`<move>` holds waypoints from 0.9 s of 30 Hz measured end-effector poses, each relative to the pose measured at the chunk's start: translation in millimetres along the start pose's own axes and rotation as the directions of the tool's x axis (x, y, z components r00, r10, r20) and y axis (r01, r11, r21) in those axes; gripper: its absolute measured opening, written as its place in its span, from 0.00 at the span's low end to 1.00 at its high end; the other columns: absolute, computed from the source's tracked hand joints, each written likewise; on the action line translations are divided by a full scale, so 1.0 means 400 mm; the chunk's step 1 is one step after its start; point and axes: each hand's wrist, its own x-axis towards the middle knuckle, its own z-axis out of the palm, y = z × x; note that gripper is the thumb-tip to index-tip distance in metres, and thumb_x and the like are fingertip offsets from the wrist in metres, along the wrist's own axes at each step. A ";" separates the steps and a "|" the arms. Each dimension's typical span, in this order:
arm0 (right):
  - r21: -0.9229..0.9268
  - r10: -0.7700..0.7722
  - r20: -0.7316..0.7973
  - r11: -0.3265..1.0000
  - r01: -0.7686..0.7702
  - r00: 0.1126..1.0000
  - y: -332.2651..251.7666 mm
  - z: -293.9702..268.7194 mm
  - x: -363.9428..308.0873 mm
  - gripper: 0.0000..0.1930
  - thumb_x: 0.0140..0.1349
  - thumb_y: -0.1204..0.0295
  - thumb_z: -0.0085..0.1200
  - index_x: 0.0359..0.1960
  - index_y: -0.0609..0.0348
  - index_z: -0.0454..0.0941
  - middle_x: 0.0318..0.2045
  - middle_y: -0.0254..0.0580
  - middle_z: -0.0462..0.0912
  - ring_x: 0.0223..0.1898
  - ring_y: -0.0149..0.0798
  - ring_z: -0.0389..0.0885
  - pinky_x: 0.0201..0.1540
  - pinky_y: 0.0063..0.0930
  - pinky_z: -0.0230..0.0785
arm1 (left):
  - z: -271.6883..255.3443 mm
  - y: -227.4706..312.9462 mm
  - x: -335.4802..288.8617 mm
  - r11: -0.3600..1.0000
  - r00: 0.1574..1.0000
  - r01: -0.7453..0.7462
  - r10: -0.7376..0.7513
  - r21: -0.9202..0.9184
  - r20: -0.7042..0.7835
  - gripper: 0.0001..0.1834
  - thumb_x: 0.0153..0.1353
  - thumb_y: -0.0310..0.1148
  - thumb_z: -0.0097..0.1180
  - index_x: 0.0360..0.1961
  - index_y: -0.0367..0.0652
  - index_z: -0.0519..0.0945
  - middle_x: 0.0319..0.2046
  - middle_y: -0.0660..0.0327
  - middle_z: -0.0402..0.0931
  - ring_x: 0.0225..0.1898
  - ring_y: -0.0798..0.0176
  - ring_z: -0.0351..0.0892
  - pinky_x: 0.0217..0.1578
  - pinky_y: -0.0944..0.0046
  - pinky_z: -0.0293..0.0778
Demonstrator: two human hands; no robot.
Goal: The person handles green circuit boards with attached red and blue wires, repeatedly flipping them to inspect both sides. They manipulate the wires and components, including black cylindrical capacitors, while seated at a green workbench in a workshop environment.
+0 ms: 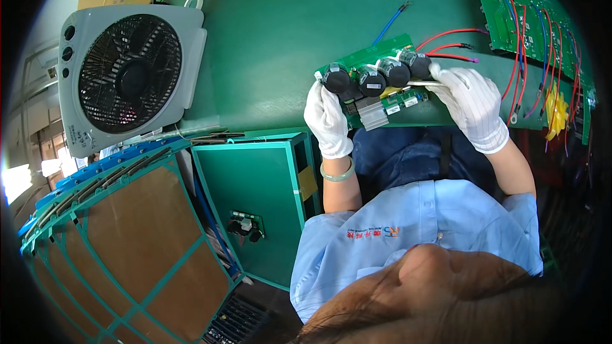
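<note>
A green circuit board (407, 43) is held up at the near edge of the green table. It carries a row of several black cylindrical capacitors (372, 81), a finned grey heat sink (373, 114) and a small upright green board. My left hand (326, 121), in a white glove, grips the board's left end, its fingers closed at the corner. At the board's right end my right hand (472, 105), also gloved, is closed on a thin pale stick-like tool (421, 83). The tool's tip lies against the board beside the capacitors. Red wires (446, 33) and a blue wire (390, 22) stretch out behind the board.
More green boards (510, 16) with red and blue wires lie at the right, beside a yellow bundle (556, 113). A grey box fan (132, 79) stands at the left. Below it are a green cabinet (245, 172) with a small board on top and a brown-panelled rack (127, 236).
</note>
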 end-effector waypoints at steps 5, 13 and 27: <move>0.312 -0.149 0.033 0.941 0.132 0.988 0.005 0.020 -0.010 0.22 0.48 0.76 0.61 0.49 0.62 0.80 0.36 0.45 0.80 0.35 0.47 0.80 0.31 0.35 0.70 | -0.009 0.000 -0.006 0.999 0.999 0.048 -0.048 0.000 -0.011 0.16 0.74 0.34 0.47 0.49 0.30 0.80 0.40 0.63 0.80 0.41 0.72 0.74 0.46 0.71 0.69; 0.327 -0.134 0.022 0.937 0.120 0.991 -0.005 0.042 -0.002 0.22 0.48 0.76 0.62 0.48 0.60 0.80 0.35 0.42 0.81 0.35 0.45 0.80 0.31 0.35 0.70 | -0.001 -0.002 -0.006 1.000 1.000 0.015 -0.015 -0.027 0.002 0.17 0.74 0.35 0.48 0.49 0.30 0.80 0.41 0.60 0.81 0.42 0.70 0.76 0.48 0.70 0.71; 0.304 -0.115 0.182 0.951 0.055 0.977 -0.008 -0.001 0.028 0.23 0.47 0.76 0.63 0.50 0.53 0.81 0.35 0.37 0.81 0.37 0.41 0.81 0.33 0.33 0.70 | 0.001 0.006 -0.006 0.997 1.000 0.003 -0.003 -0.072 -0.005 0.18 0.74 0.36 0.48 0.49 0.29 0.80 0.41 0.59 0.81 0.42 0.69 0.76 0.47 0.69 0.71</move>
